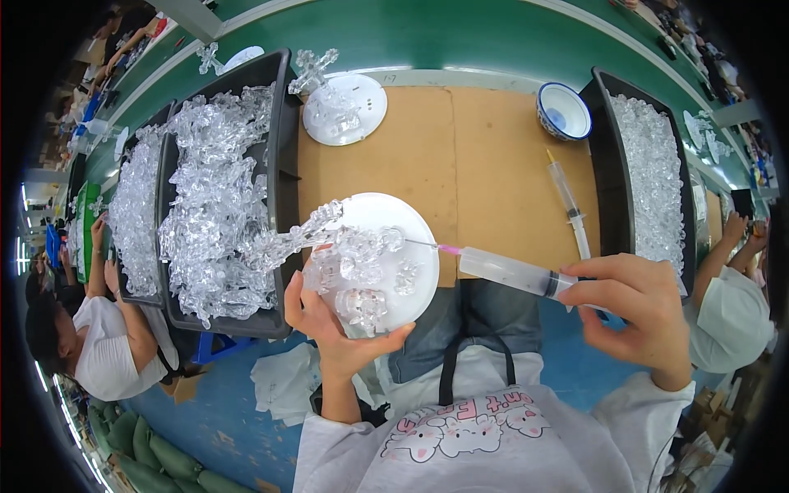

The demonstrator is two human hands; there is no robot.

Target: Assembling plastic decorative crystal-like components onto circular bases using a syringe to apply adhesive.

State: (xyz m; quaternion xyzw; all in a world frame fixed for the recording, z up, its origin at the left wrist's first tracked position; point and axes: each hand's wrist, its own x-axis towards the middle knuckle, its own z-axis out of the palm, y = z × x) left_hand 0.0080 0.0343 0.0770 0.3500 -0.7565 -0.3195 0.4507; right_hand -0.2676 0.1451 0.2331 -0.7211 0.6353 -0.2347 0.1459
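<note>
My left hand [337, 333] grips a round white disc [411, 287] by its lower left edge, tilting it up. Clear plastic figures and a clear ornate cross [300, 234] stand on the disc. In my right hand [629, 308] is a large syringe [509, 273] with a pink-based needle, my fingers around its plunger end. The needle tip reaches over the disc, close to the clear pieces; whether it touches them I cannot tell.
Brown cardboard [501, 197] covers the bench. Black bins of clear plastic parts stand left [283, 156] and right [612, 164]. Another white disc with a cross [374, 103], a blue-rimmed bowl [565, 111] and a second syringe [567, 197] lie beyond my hands. People work at both sides.
</note>
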